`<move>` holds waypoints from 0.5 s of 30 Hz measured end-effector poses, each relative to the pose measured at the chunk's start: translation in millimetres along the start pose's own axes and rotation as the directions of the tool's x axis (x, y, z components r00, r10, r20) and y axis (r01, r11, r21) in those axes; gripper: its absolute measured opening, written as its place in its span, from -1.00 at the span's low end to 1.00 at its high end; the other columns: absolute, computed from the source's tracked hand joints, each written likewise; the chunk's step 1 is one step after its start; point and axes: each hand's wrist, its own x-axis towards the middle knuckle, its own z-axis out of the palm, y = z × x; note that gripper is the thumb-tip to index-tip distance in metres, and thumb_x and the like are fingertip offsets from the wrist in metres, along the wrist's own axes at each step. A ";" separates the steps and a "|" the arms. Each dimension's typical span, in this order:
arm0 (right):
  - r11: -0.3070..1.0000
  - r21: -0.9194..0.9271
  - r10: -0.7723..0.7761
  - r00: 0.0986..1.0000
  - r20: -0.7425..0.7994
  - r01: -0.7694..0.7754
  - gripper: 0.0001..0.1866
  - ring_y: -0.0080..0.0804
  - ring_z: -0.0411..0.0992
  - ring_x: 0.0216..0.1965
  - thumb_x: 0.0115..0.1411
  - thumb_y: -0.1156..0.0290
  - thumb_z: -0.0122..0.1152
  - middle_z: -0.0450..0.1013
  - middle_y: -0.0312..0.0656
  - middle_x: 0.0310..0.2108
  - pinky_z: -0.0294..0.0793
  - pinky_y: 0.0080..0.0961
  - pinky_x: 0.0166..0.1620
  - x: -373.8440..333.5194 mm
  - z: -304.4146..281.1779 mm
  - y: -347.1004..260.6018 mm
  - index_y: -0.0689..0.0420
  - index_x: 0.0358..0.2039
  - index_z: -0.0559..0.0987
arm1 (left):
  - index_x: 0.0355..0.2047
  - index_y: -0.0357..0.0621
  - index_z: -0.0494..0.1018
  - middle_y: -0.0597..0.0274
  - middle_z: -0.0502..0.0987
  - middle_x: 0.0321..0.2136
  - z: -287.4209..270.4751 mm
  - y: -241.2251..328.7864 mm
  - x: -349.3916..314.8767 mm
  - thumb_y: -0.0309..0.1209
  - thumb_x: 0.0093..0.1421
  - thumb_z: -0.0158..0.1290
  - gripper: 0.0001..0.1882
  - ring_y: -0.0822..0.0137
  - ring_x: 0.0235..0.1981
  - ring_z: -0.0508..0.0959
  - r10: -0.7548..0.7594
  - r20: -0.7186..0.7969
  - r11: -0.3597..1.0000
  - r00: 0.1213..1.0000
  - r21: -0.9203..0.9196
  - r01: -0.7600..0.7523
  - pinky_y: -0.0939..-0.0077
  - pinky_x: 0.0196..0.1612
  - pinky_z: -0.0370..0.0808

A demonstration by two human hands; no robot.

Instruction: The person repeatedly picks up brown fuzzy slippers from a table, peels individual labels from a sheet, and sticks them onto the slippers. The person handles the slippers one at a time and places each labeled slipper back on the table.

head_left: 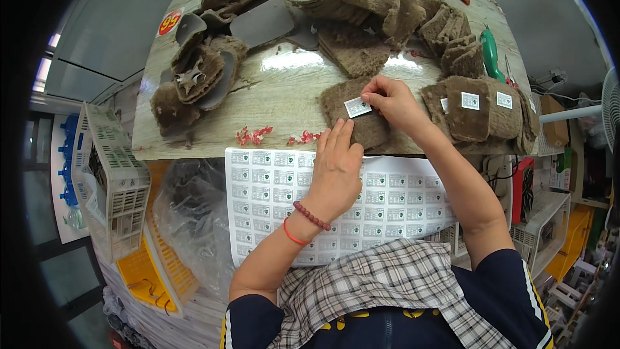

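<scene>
My right hand (394, 106) pinches one edge of a small white printed label (355, 108) between thumb and fingertips. The label lies at or just over a brown fuzzy pad (336, 94) near the table's front edge; whether it is stuck down I cannot tell. My left hand (339, 165) is stretched out, its fingertips on the pad's near part just below the label. Beneath that hand, a large white sheet of labels (258, 210) hangs from the table edge down over my lap. To the right sit several brown fuzzy pads (465, 126), some bearing the same kind of label.
Piles of brown pads with grey backs (271, 22) cover the table's far side and left. Red-and-white scraps (254, 134) lie along the front edge. A green-handled tool (489, 55) rests at the right. White crates (116, 181) and a yellow crate (169, 265) stand below, left.
</scene>
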 end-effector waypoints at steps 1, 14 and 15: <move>1.000 -0.013 -0.011 1.000 -0.009 0.011 -0.84 -0.53 0.40 -0.44 0.13 0.38 0.28 0.50 -0.27 -0.51 0.40 -0.51 -0.31 0.5 0.6 2.0 0.23 -0.39 0.59 | -0.41 -0.35 0.41 -0.33 0.29 0.14 0.6 -0.2 0.0 -0.62 0.05 0.05 -0.93 -0.24 0.22 0.26 -0.003 -0.003 1.000 1.000 -0.002 0.002 -0.08 0.29 0.13; 0.981 -0.157 -0.130 0.985 -0.115 0.112 -0.83 -0.18 0.51 -0.37 0.15 0.37 0.25 0.55 -0.06 -0.43 0.47 -0.35 -0.26 -8.4 9.3 -1.1 0.22 -0.37 0.59 | -0.44 -0.27 0.42 -0.24 0.19 0.27 -3.4 -3.2 4.9 -0.57 0.04 0.05 -0.94 -0.07 0.20 0.28 0.007 0.037 0.998 0.999 0.064 -0.010 0.08 0.22 0.13; 0.980 -0.162 -0.136 0.983 -0.122 0.115 -0.84 -0.15 0.52 -0.36 0.15 0.37 0.25 0.55 -0.06 -0.43 0.47 -0.33 -0.25 -10.0 9.9 -2.7 0.21 -0.38 0.58 | -0.44 -0.27 0.42 -0.23 0.20 0.27 -2.9 -3.9 5.2 -0.57 0.04 0.06 -0.94 -0.06 0.21 0.27 0.007 0.056 0.997 0.998 0.082 -0.012 0.09 0.23 0.12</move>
